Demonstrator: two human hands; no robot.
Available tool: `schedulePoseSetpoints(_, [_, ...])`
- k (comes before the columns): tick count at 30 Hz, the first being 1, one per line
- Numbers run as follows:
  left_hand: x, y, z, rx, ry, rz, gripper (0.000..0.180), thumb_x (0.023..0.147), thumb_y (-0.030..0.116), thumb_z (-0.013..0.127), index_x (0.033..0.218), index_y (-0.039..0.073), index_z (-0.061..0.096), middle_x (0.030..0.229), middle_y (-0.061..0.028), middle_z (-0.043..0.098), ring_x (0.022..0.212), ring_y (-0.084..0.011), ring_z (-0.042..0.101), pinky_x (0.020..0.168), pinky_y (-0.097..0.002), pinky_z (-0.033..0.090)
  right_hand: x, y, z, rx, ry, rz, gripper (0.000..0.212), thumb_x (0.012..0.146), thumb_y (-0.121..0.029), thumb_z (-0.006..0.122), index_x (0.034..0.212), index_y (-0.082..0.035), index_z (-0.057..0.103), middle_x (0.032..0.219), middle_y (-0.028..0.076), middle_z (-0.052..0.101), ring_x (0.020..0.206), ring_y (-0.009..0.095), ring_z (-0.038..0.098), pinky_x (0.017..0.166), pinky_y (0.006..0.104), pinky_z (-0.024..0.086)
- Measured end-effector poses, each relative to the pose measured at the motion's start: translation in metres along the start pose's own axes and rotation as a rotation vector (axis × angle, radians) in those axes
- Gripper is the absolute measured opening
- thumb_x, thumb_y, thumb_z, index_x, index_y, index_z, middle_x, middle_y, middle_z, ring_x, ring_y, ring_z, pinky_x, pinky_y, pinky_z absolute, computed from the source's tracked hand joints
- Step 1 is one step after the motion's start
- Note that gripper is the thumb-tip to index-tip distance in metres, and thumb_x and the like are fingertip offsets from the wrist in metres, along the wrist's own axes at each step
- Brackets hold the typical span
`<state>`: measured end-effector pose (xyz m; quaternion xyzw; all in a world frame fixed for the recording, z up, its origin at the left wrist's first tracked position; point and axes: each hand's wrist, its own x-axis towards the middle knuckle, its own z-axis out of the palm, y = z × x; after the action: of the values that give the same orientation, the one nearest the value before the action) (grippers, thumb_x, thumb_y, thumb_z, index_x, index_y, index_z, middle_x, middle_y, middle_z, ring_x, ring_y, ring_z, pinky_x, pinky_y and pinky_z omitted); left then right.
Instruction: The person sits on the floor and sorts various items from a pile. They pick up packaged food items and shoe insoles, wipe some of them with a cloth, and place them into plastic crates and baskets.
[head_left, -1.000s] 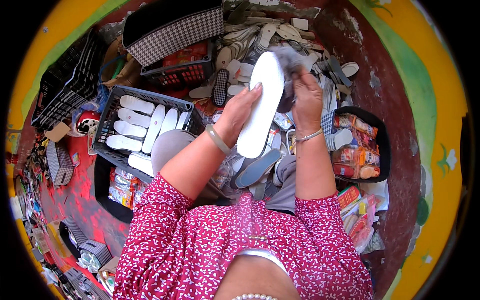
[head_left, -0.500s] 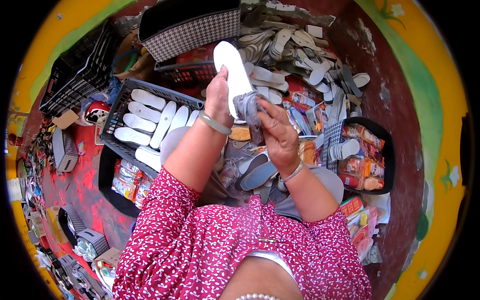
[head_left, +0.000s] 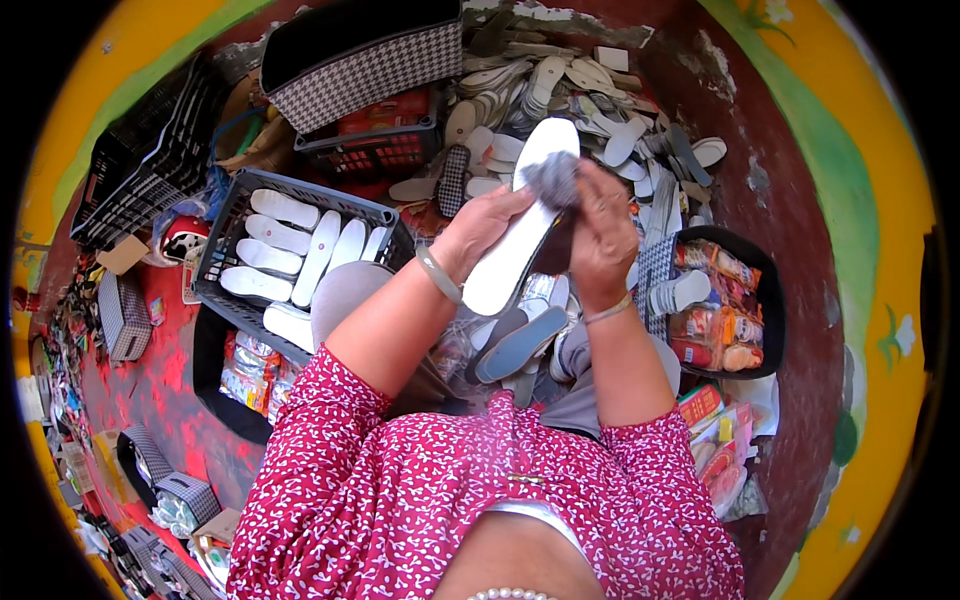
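My left hand (head_left: 485, 225) is closed on the edge of a white insole (head_left: 510, 248), held up in front of me on a slant, its upper end leaning right. My right hand (head_left: 606, 235) pinches a crumpled dark grey cloth (head_left: 553, 181), which presses on the insole's upper part and hides some of it. Below my hands, over my lap, lie more loose insoles, among them a blue-grey insole (head_left: 522, 345). At my left a dark plastic crate (head_left: 225, 300) holds several white insoles (head_left: 318, 258).
A big pile of insoles (head_left: 560, 90) lies at the back, beside a houndstooth fabric bin (head_left: 365, 75). On the right a black-rimmed bin (head_left: 768, 300) holds orange packets and some insoles. Black crates (head_left: 140, 160) stack at the far left. Another bin (head_left: 215, 390) sits near my left knee.
The white insole has moved right and down and now leans to the right instead of the left. The grey cloth has gone from its lower end to its upper part, with my right hand higher.
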<state>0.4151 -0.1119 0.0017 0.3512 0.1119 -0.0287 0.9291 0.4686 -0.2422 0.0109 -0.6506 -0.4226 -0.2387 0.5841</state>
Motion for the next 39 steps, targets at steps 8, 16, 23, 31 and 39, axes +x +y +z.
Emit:
schedulePoseSetpoints(8, [-0.002, -0.007, 0.001, 0.217, -0.071, -0.169, 0.035, 0.09, 0.03, 0.054, 0.109, 0.001, 0.054, 0.082, -0.0068, 0.064, 0.062, -0.0113, 0.062, 0.054, -0.0233, 0.052, 0.014, 0.039, -0.017, 0.383, 0.169, 0.406, 0.029, 0.087, 0.004, 0.051, 0.115, -0.002, 0.06, 0.113, 0.007, 0.061, 0.103, 0.014, 0.056, 0.091, 0.0265, 0.042])
schedulePoseSetpoints(16, [0.016, 0.027, -0.032, -0.129, 0.308, 0.12, 0.033, 0.094, 0.03, 0.045, 0.105, 0.001, 0.054, 0.086, -0.0108, 0.061, 0.069, -0.0212, 0.06, 0.062, -0.0349, 0.051, -0.034, -0.025, 0.02, 0.31, -0.204, 0.283, 0.034, 0.079, 0.015, 0.05, 0.107, 0.001, 0.062, 0.12, 0.012, 0.057, 0.109, 0.021, 0.055, 0.092, 0.0289, 0.041])
schedulePoseSetpoints(23, [0.006, 0.044, -0.023, -0.463, 0.091, 0.229, 0.049, 0.095, 0.037, 0.033, 0.123, -0.002, 0.042, 0.117, -0.0225, 0.052, 0.104, -0.0341, 0.055, 0.088, -0.0476, 0.046, -0.038, -0.02, 0.008, 0.354, -0.449, 0.302, 0.032, 0.081, 0.013, 0.05, 0.106, 0.0, 0.063, 0.115, 0.013, 0.059, 0.106, 0.021, 0.056, 0.089, 0.0272, 0.043])
schedulePoseSetpoints(31, [0.017, 0.037, -0.036, -0.338, 0.099, 0.274, 0.032, 0.093, 0.036, 0.045, 0.1, 0.006, 0.052, 0.093, -0.0104, 0.057, 0.073, -0.0168, 0.052, 0.06, -0.0297, 0.045, -0.02, -0.015, -0.003, 0.665, -0.399, 0.718, 0.032, 0.078, 0.013, 0.052, 0.106, 0.0, 0.063, 0.113, 0.011, 0.06, 0.101, 0.015, 0.057, 0.088, 0.0264, 0.045])
schedulePoseSetpoints(39, [0.013, 0.015, -0.031, -0.242, 0.125, 0.1, 0.026, 0.093, 0.029, 0.05, 0.104, 0.006, 0.056, 0.071, 0.0013, 0.05, 0.061, -0.0099, 0.047, 0.055, -0.0223, 0.042, -0.012, -0.047, 0.01, 0.036, -0.576, -0.249, 0.027, 0.068, 0.002, 0.059, 0.094, -0.003, 0.065, 0.109, 0.013, 0.059, 0.1, 0.03, 0.056, 0.085, 0.0382, 0.046])
